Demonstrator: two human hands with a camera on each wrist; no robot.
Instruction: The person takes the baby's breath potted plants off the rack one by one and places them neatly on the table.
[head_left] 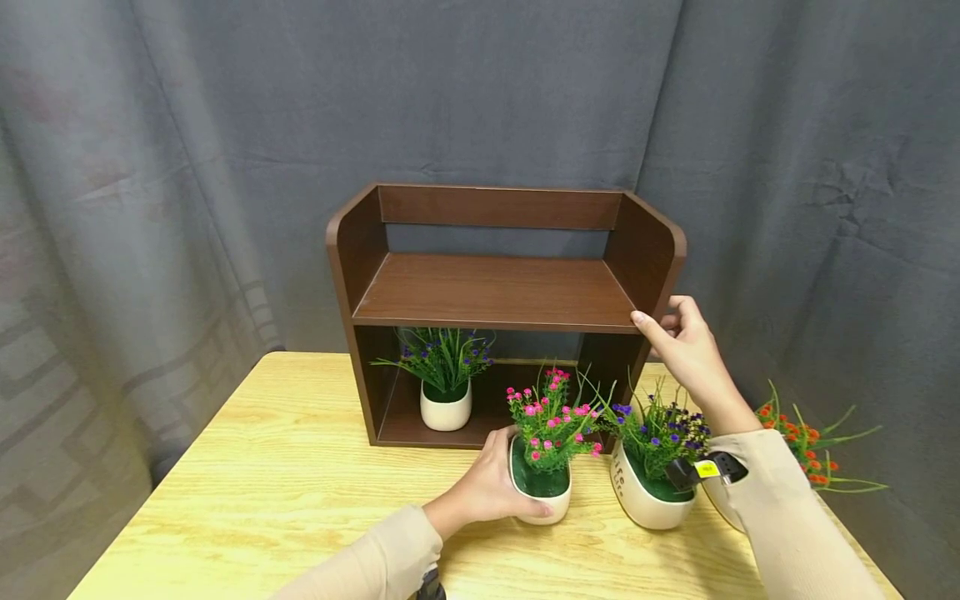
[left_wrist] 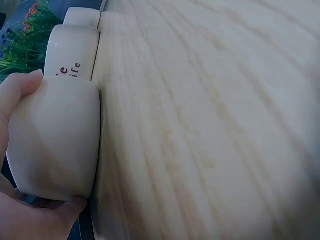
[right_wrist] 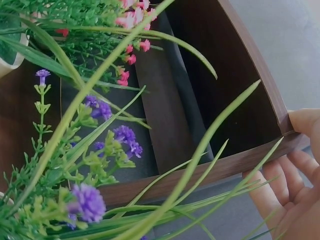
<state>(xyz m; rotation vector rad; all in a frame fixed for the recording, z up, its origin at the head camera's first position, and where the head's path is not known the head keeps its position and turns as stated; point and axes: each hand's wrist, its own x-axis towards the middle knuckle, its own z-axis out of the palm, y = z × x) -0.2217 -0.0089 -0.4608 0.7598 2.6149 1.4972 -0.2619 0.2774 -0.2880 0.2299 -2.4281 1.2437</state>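
My left hand (head_left: 487, 485) holds a white pot (head_left: 553, 507) of pink artificial flowers (head_left: 553, 417) around its sides. In the left wrist view, thumb and fingers span this pot (left_wrist: 55, 137), whose base seems to meet the table. My right hand (head_left: 692, 354) grips the right side panel of a dark brown two-tier shelf (head_left: 495, 287), thumb on the front edge and fingers outside. Close up in the right wrist view, the right hand (right_wrist: 295, 195) curls around that panel, with grass blades partly in front. The shelf's upper tier is bare.
A potted plant with blue-purple flowers (head_left: 446, 410) stands in the lower tier's left part. Right of the held pot stands another purple-flowered pot (head_left: 651, 504). An orange-flowered plant (head_left: 813, 450) is partly behind the right forearm. Grey curtains (head_left: 510, 92) hang behind the wooden table (head_left: 255, 467).
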